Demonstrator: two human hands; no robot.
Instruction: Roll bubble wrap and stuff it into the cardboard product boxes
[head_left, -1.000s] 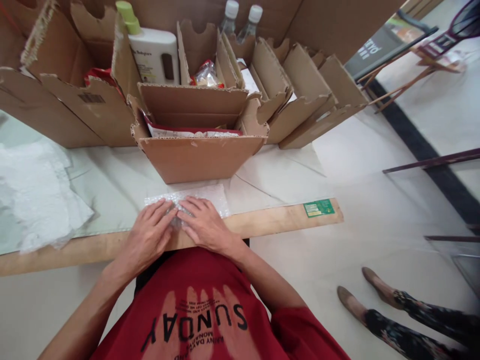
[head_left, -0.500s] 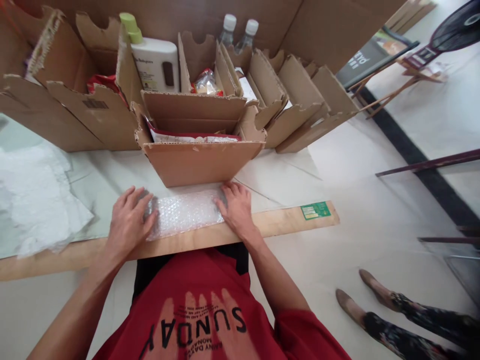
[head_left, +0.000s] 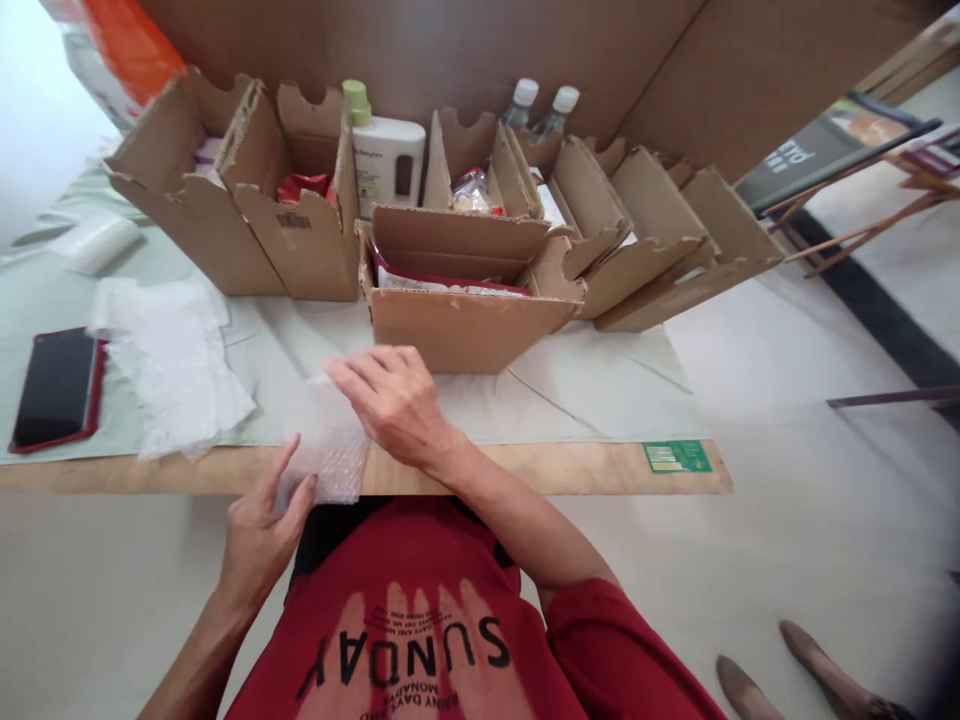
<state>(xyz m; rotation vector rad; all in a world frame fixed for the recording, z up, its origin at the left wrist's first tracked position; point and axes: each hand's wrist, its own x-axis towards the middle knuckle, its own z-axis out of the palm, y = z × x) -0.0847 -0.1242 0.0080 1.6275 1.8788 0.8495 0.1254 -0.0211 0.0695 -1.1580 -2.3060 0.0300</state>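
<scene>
A small sheet of bubble wrap (head_left: 327,450) lies at the near edge of the table (head_left: 525,468), partly overhanging it. My left hand (head_left: 261,525) pinches its near left corner from below the table edge. My right hand (head_left: 394,400) rests on the sheet's right part, fingers spread and pointing left. Just beyond my hands stands an open cardboard box (head_left: 461,325) holding a red-edged packet (head_left: 442,283).
Several open cardboard boxes (head_left: 247,215) line the back, with a white lotion bottle (head_left: 386,165) and two clear bottles (head_left: 540,108). A red-cased phone (head_left: 54,388) and white tissue paper (head_left: 176,355) lie at left. Another person's shoes (head_left: 795,670) show on the floor at right.
My hands slid apart over the flat bubble wrap, then came to its left part; my left hand dropped to the table edge and took a corner. The view swung left, revealing the phone.
</scene>
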